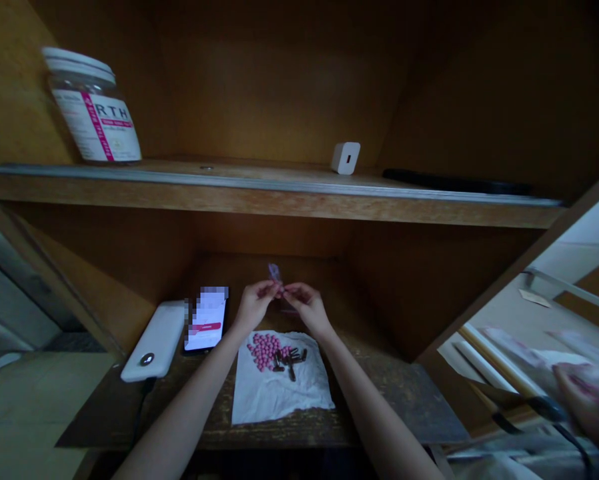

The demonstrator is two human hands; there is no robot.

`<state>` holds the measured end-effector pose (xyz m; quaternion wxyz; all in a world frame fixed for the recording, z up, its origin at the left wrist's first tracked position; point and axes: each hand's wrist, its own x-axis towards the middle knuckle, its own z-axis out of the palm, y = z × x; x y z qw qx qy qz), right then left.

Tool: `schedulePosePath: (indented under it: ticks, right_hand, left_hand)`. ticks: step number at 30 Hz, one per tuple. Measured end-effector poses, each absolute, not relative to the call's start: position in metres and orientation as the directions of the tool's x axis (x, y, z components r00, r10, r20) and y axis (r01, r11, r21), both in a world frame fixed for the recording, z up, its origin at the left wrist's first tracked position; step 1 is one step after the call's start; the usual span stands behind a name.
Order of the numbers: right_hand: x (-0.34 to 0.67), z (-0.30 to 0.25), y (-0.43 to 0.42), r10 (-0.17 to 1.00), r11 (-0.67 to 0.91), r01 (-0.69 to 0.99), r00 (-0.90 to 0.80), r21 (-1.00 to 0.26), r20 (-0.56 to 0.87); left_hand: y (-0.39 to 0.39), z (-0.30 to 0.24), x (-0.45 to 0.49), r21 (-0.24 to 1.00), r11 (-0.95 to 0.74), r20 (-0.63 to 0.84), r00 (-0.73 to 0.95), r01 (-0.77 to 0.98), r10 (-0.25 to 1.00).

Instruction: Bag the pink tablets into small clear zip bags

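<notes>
My left hand (253, 305) and my right hand (308, 308) meet above the shelf, with thumbs and fingers pinched together. Between them is a small purplish clear plastic bag (274, 272), its top sticking up past my left fingertips. What lies inside it is too small to make out. Just below my hands a white paper sheet (284, 397) is spread on the worn wood. On it rests a pile of round pink pills (264, 350), with several dark brown capsules (292, 360) beside them to the right.
A phone (207, 320) with its screen lit and a white power bank (157, 340) with a cable lie left. Above, the upper shelf (279, 187) carries a labelled jar (97, 110), a white charger (346, 159) and a dark flat object (454, 181). Another person's hand (587, 393) shows at right.
</notes>
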<state>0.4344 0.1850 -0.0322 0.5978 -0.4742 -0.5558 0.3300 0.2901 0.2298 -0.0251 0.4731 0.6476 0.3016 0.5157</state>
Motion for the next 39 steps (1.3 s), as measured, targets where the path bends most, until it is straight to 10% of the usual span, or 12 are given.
schedulePosePath:
  ticks: [7,23,39]
  right_hand:
    - [0.431,-0.021,0.162,0.867,0.423,0.483,0.030,-0.767,0.497]
    - [0.434,-0.016,0.152,0.883,0.462,0.519,-0.199,-0.719,0.424]
    - [0.440,-0.011,0.152,0.846,0.096,0.888,0.166,-0.450,0.508]
  left_hand:
    - [0.222,-0.022,0.276,0.909,-0.414,0.367,0.379,0.049,0.850]
    - [0.212,-0.013,0.270,0.860,-0.505,0.382,0.564,0.073,0.733]
    - [0.197,-0.007,0.271,0.483,-0.784,0.564,0.547,0.389,0.619]
